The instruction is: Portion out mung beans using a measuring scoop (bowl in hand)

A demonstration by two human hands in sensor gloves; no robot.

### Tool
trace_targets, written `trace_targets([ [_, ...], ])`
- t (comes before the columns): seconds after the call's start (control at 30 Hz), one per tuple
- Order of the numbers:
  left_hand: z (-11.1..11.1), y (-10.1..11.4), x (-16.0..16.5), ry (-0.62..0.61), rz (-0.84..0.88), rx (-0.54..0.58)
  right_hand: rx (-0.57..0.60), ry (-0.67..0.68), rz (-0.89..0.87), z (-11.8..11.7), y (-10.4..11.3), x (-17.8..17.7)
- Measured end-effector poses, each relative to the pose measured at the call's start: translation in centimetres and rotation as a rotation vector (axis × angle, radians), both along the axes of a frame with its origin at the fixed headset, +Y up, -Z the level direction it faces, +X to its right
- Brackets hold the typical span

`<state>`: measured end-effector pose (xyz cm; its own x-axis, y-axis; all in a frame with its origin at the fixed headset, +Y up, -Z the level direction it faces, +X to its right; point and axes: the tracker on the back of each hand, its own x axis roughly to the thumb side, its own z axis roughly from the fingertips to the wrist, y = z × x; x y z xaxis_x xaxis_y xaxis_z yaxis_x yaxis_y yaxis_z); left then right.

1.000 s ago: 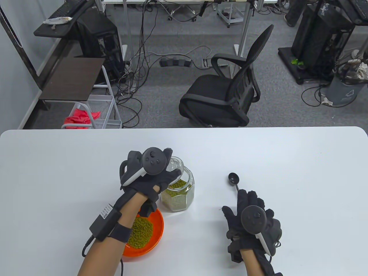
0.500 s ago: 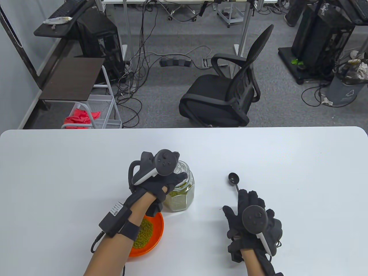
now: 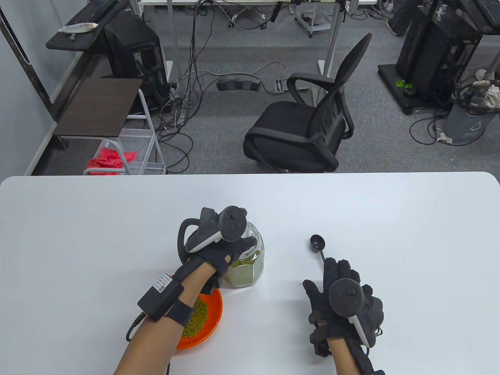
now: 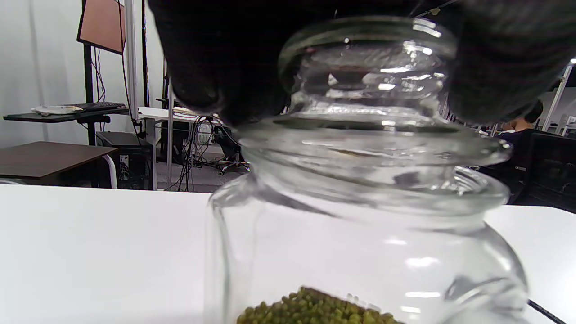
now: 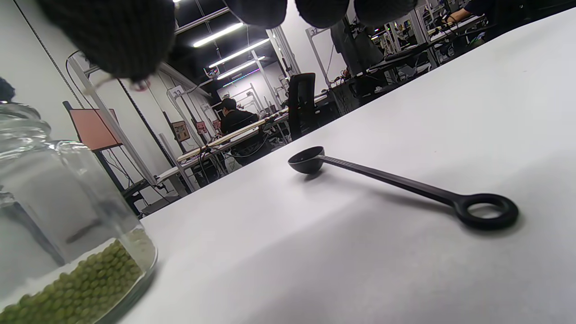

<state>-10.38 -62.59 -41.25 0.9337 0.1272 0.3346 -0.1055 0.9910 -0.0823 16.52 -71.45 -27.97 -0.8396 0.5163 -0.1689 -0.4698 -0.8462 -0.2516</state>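
A glass jar point(image 3: 247, 269) with mung beans in its bottom stands at the table's middle. My left hand point(image 3: 239, 245) grips the glass lid point(image 4: 366, 72) from above and holds it on the jar's mouth point(image 4: 373, 180). An orange bowl point(image 3: 214, 317) of mung beans point(image 3: 197, 312) sits near the front edge, partly under my left forearm. A black measuring scoop point(image 3: 317, 242) lies on the table to the right. My right hand point(image 3: 338, 273) rests open and flat over its handle. In the right wrist view the scoop point(image 5: 396, 182) lies free below my fingertips point(image 5: 121, 40).
The white table point(image 3: 390, 218) stretches wide to both sides. A black office chair point(image 3: 304, 129) stands on the floor beyond the far edge. The jar also shows at the left of the right wrist view point(image 5: 67, 252).
My left hand has carried the glass lid right and down onto the jar's mouth. The right hand and the scoop have not moved.
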Motion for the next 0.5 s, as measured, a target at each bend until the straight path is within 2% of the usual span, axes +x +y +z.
trace_targets([
  [0.5, 0.73, -0.40, 0.78, 0.019, -0.055, 0.098, 0.001, -0.006, -0.014, 0.00, 0.03, 0.20],
])
